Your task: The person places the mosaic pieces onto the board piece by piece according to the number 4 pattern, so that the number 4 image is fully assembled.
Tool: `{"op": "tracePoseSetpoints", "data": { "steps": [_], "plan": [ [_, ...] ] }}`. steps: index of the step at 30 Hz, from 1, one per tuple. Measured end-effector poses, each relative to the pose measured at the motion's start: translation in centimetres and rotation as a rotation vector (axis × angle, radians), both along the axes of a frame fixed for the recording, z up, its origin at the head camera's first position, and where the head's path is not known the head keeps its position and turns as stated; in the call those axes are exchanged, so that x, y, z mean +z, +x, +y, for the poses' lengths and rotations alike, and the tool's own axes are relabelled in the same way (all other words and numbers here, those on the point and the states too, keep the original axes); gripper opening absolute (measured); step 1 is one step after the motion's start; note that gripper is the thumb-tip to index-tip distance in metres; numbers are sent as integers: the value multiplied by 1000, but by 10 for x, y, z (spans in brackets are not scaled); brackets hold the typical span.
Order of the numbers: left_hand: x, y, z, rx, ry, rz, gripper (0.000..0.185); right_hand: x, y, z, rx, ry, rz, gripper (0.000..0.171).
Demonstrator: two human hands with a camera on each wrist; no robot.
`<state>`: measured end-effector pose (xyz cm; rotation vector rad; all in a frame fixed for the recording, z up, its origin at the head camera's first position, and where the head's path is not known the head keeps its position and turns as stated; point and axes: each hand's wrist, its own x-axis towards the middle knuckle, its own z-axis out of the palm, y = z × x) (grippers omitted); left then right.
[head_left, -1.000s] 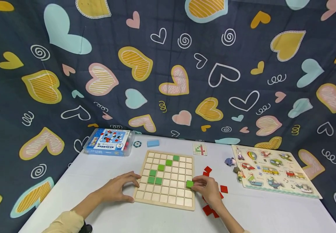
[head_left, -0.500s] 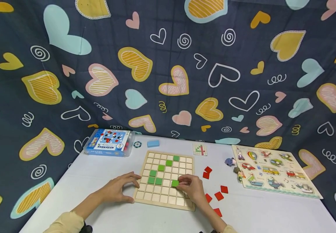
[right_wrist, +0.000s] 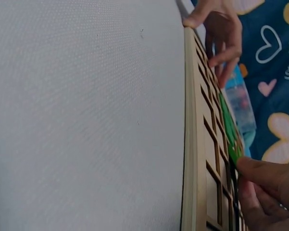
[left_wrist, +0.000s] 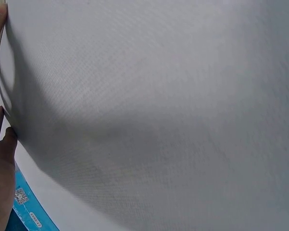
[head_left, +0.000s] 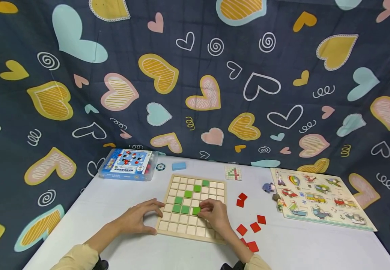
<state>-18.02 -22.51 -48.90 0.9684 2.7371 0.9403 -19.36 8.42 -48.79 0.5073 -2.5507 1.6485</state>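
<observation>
A square wooden grid board (head_left: 191, 229) lies in the middle of the table, with several green tiles (head_left: 188, 194) in its cells. My right hand (head_left: 215, 215) pinches a green tile (head_left: 196, 210) between thumb and fingertips over the board, directly right of another green tile (head_left: 185, 209) in the same row. In the right wrist view the pinched tile (right_wrist: 234, 153) sits low at the grid; whether it lies flat in a cell is hard to tell. My left hand (head_left: 140, 218) rests with spread fingers against the board's left edge, its thumb near the front left corner.
Several red tiles (head_left: 255, 227) lie scattered right of the board. Behind it are a small pattern card (head_left: 233, 173), a blue block (head_left: 179, 165), a round chip (head_left: 160, 167) and a clear-and-blue box (head_left: 127, 165). At right lie a vehicle puzzle board (head_left: 347, 221) and small figurines (head_left: 268, 188).
My right hand has carried the green tile leftward from the board's right edge to beside the other green tiles, uncovering more red tiles. My left hand has stayed at the left edge.
</observation>
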Motion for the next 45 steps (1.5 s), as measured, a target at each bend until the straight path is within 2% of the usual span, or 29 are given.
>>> {"op": "tracePoseSetpoints", "data": {
  "steps": [6, 12, 16, 20, 24, 28, 35, 40, 45],
  "plan": [
    [1, -1, 1, 0, -6, 7, 43, -1, 0, -5, 9, -10, 22, 23],
    [0, 0, 2, -13, 10, 56, 42, -1, 0, -1, 21, -33, -18, 23],
    [0, 0, 2, -16, 14, 77, 42, 3, 1, 11, 6, -44, -69, 23],
    [0, 1, 1, -5, 2, 66, 42, 6, 4, 34, -23, -43, -100, 23],
    [2, 1, 0, 8, -6, 42, 43, 6, 5, 62, -94, -57, -142, 24],
    [3, 1, 0, 4, -10, 38, 43, 8, 3, 90, -217, -52, -162, 24],
    [2, 2, 1, 0, -8, 41, 43, 4, -19, 122, -382, 69, -138, 22],
    [0, 2, 1, -9, -1, 44, 42, -1, -33, 123, -436, 83, -125, 23],
    [1, 1, 1, -3, 0, 37, 42, 1, -43, 118, -438, 74, -125, 25]
  ]
}}
